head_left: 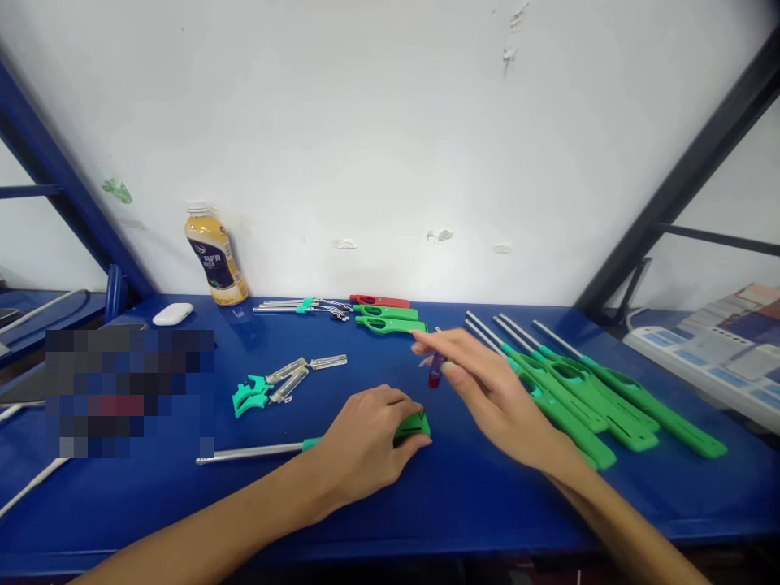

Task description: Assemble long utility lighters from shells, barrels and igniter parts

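Lighter (415, 426) in green plastic lies at six o'clock in my feed, low on the blue table (463, 520), its metal tube running out toward nine o'clock. My left hand (369, 443) is wrapped over the body, closed on it, the thumb along the near edge and the butt end showing. My right hand (487, 390) pinches a screwdriver (435, 372) by its purple and red handle, shaft pointing down at that end; I can't tell whether the tip touches.

Out from the lighter, teal pieces (251, 396) and clear parts (289, 382) sit at ten o'clock. Assembled green lighters (634, 402) lie side by side at three. At twelve I see green casings (387, 312) and a red casing (383, 301); metal tubes (286, 307) rest at eleven. Farther off stand a yellow bottle (216, 256), between ten and eleven, and a white case (174, 314) at ten.
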`<state>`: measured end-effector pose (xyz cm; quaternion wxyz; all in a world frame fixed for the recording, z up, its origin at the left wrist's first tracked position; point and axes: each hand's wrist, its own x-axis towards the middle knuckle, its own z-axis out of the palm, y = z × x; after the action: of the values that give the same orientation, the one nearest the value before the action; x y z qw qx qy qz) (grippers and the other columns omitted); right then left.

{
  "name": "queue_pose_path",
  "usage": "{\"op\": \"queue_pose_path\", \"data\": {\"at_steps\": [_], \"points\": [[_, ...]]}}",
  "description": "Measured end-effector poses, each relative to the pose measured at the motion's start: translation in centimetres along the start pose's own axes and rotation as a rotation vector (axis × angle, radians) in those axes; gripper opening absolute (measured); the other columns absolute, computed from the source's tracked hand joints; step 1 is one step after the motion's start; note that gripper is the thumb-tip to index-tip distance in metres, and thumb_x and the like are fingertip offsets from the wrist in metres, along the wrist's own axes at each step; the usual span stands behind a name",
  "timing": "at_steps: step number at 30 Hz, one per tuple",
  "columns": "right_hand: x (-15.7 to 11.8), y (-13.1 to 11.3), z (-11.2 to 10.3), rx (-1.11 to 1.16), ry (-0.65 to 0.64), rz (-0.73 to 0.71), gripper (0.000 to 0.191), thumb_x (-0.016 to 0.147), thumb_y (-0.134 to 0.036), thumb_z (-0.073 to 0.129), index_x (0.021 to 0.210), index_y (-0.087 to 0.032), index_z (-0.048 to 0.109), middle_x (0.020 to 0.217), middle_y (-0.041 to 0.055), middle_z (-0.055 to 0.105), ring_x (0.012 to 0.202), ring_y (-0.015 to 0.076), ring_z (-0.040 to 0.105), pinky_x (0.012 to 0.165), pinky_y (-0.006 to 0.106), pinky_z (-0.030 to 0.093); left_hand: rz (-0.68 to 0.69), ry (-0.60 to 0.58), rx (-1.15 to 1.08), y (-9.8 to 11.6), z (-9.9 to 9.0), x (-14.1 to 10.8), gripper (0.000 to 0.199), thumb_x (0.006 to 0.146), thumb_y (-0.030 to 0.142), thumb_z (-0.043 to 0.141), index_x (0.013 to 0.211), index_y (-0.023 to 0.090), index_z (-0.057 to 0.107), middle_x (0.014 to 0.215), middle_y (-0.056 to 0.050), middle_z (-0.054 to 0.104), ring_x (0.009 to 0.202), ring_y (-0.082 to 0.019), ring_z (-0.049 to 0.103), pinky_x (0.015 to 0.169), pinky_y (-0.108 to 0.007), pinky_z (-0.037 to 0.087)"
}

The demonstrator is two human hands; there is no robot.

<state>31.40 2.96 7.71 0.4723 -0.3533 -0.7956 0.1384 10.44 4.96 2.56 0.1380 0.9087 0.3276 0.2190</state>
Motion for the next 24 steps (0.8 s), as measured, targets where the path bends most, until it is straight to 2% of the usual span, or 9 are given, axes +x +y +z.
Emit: {"op": "queue_pose_path", "data": {"at_steps": [2,6,8,11,14,16,19,21,24], "points": [[-0.5,-0.5,0.5,-0.015,0.016,0.022,0.039,0.109,-0.022,0.047,0.14,-0.035,0.068,0.112,0.0043,0.076,0.091,0.0182,0.072,0.078,0.035,0.063,0.015,-0.009,0.014,-0.1,0.2,0.0,0.019,0.097,0.034,0.075,0.111,0.022,0.078,0.113,-0.006,0.08,0.102,-0.026,0.073,0.095,-0.041,0.058],[-1.5,-1.2,1.9,-0.139,0.245,0.083,0.03,0.102,-0.021,0.065,0.126,-0.034,0.076,0.093,0.0033,0.069,0.083,0.0193,0.068,0.074,0.034,0.06,0.034,-0.018,0.079,0.2,0.5,-0.6,0.024,0.102,0.031,0.067,0.121,0.018,0.074,0.117,-0.01,0.077,0.105,-0.03,0.071,0.099,-0.05,0.058],[-1.7,-1.5,2.5,-0.161,0.271,0.113,0.035,0.103,-0.022,0.061,0.134,-0.035,0.072,0.106,0.0061,0.07,0.092,0.0214,0.07,0.077,0.035,0.061,0.027,-0.016,0.124,0.6,0.5,-1.1,0.031,0.104,0.026,0.06,0.132,0.014,0.068,0.118,-0.015,0.074,0.106,-0.035,0.069,0.095,-0.057,0.058],[-1.7,-1.8,3.4,-0.084,0.224,0.16,0.041,0.107,-0.019,0.051,0.14,-0.037,0.068,0.121,0.0053,0.073,0.102,0.0225,0.073,0.084,0.037,0.062,0.016,-0.023,0.162,1.1,0.3,-1.9,0.04,0.102,0.022,0.057,0.141,0.014,0.061,0.117,-0.015,0.07,0.104,-0.036,0.066,0.09,-0.057,0.06],[-1.6,-1.9,4.2,-0.13,0.345,0.154,0.036,0.1,-0.018,0.065,0.127,-0.04,0.075,0.097,0.0024,0.073,0.084,0.0212,0.07,0.074,0.036,0.06,0.005,-0.025,0.167,1.2,0.4,-2.2,0.039,0.101,0.021,0.057,0.14,0.014,0.061,0.117,-0.014,0.069,0.105,-0.034,0.065,0.092,-0.056,0.06],[-1.6,-1.8,4.5,-0.203,0.415,0.143,0.036,0.095,-0.019,0.073,0.125,-0.04,0.077,0.092,0.003,0.068,0.082,0.0215,0.067,0.071,0.036,0.059,-0.011,-0.013,0.157,1.1,0.6,-2.3,0.037,0.101,0.021,0.058,0.137,0.013,0.062,0.116,-0.014,0.07,0.106,-0.034,0.065,0.095,-0.055,0.06],[-1.5,-1.6,4.5,-0.156,0.337,0.191,0.041,0.103,-0.021,0.062,0.14,-0.038,0.068,0.111,0.0067,0.071,0.095,0.0229,0.071,0.077,0.037,0.062,-0.04,0.016,0.135,0.9,0.9,-2.3,0.033,0.1,0.02,0.06,0.132,0.014,0.065,0.113,-0.011,0.07,0.103,-0.032,0.066,0.094,-0.053,0.06],[-1.4,-1.5,4.4,-0.087,0.269,0.212,0.042,0.106,-0.019,0.055,0.142,-0.037,0.066,0.117,0.0063,0.073,0.1,0.0217,0.073,0.081,0.036,0.063,-0.045,0.036,0.126,0.8,1.0,-2.3,0.032,0.098,0.02,0.061,0.13,0.017,0.065,0.112,-0.009,0.07,0.101,-0.031,0.067,0.093,-0.052,0.061],[-1.3,-1.6,4.3,-0.105,0.339,0.191,0.033,0.1,-0.017,0.068,0.125,-0.037,0.076,0.095,0.0017,0.071,0.086,0.0175,0.071,0.078,0.031,0.061,-0.025,0.073,0.128,0.6,1.2,-2.4,0.031,0.097,0.018,0.062,0.127,0.02,0.065,0.111,-0.008,0.071,0.099,-0.03,0.068,0.091,-0.051,0.061]]}}
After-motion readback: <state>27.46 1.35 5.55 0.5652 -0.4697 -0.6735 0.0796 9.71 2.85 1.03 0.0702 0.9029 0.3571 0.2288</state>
